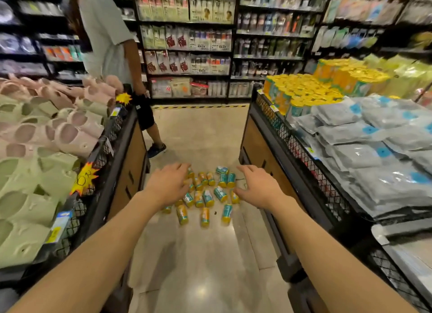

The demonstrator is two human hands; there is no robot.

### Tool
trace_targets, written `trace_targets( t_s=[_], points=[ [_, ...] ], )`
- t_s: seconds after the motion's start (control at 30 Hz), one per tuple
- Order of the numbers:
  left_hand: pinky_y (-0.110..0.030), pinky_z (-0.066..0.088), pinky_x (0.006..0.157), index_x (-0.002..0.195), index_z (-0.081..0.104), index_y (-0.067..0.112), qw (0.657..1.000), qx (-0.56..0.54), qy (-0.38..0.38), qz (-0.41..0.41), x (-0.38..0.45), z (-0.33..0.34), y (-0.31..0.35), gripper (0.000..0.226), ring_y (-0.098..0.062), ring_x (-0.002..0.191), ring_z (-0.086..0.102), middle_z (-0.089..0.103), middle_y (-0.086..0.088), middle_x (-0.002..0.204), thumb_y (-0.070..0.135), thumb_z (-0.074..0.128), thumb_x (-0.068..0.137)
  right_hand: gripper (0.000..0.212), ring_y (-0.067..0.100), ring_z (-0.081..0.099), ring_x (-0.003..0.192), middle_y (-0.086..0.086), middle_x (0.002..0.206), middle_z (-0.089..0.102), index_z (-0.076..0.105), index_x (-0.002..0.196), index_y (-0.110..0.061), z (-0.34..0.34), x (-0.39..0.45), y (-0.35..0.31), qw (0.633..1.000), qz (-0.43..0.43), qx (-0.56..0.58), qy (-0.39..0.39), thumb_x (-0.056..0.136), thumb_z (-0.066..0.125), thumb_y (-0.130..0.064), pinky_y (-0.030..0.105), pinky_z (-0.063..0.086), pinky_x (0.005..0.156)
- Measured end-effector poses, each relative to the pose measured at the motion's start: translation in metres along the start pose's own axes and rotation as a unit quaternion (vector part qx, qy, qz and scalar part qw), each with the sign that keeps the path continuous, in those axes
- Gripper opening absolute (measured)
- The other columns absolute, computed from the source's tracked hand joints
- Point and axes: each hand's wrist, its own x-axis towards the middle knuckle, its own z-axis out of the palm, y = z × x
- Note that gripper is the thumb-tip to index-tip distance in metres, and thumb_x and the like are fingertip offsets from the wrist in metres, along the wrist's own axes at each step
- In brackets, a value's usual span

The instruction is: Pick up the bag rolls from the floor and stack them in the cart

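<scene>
Both my hands, left hand (168, 183) and right hand (256, 185), hang spread and empty over the bag rolls (205, 191) scattered on the floor (205, 254) between bins. Best to gather neighbouring rolls, gripping around their middles. Stack them on the right cart (275, 116) beside those already there.

1. Yellow starburst price tag (84, 181) on left display bin (121, 149), rim facing the aisle: handwritten figures, roughly "10", blurred.
2. Shelf packaging behind that bin: print unreadable.
</scene>
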Motion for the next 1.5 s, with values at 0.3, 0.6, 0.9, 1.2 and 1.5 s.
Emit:
trace_targets(
  t_s=[0.3, 0.6, 0.9, 1.2, 1.5],
  points=[
    [-0.043, 0.040, 0.108, 0.157, 0.024, 0.021, 1.000, -0.014, -0.011, -0.014, 0.148, 0.005, 0.001, 0.064, -0.027, 0.138, 0.044, 0.042, -0.003, 0.154, 0.040, 0.047, 0.100, 0.076, 0.031, 0.044, 0.137, 0.006, 0.155, 0.042, 0.028, 0.157, -0.025, -0.009, 0.143, 0.068, 0.999, -0.014, -0.004, -0.036, 0.093, 0.058, -0.055, 0.043, 0.044, 0.108],
    [-0.045, 0.043, 0.108, 0.157, 0.025, 0.021, 0.999, -0.031, -0.040, -0.005, 0.308, 0.034, -0.039, 0.065, -0.028, 0.138, 0.044, 0.043, -0.006, 0.154, 0.037, 0.048, 0.098, 0.075, 0.030, 0.043, 0.138, 0.006, 0.155, 0.042, 0.029, 0.156, -0.024, 0.004, 0.296, 0.100, 0.998, -0.001, 0.010, -0.057, 0.094, 0.059, -0.053, 0.041, 0.044, 0.106],
    [-0.045, 0.042, 0.106, 0.155, 0.030, 0.019, 0.998, -0.032, -0.046, -0.005, 0.439, 0.100, -0.062, 0.064, -0.031, 0.135, 0.047, 0.045, -0.008, 0.151, 0.040, 0.050, 0.098, 0.073, 0.033, 0.046, 0.134, 0.009, 0.152, 0.045, 0.031, 0.155, -0.024, 0.059, 0.439, 0.140, 0.996, -0.016, -0.011, -0.085, 0.093, 0.058, -0.051, 0.047, 0.046, 0.102],
    [-0.045, 0.040, 0.103, 0.152, 0.034, 0.015, 0.998, -0.032, -0.042, -0.017, 0.525, 0.345, -0.088, 0.060, -0.035, 0.134, 0.046, 0.048, -0.012, 0.147, 0.036, 0.052, 0.098, 0.071, 0.034, 0.044, 0.135, 0.010, 0.148, 0.046, 0.033, 0.154, -0.024, 0.295, 0.542, 0.217, 0.995, -0.007, -0.006, -0.097, 0.093, 0.060, -0.049, 0.042, 0.042, 0.101],
    [-0.045, 0.041, 0.101, 0.151, 0.036, 0.015, 0.996, -0.063, -0.059, -0.036, 0.547, 0.678, -0.142, 0.064, -0.036, 0.130, 0.051, 0.051, -0.016, 0.142, 0.035, 0.059, 0.095, 0.076, 0.034, 0.044, 0.137, 0.010, 0.149, 0.045, 0.030, 0.154, -0.025, 0.600, 0.581, 0.284, 0.996, 0.012, 0.010, -0.092, 0.090, 0.063, -0.051, 0.044, 0.041, 0.106]
  ],
)
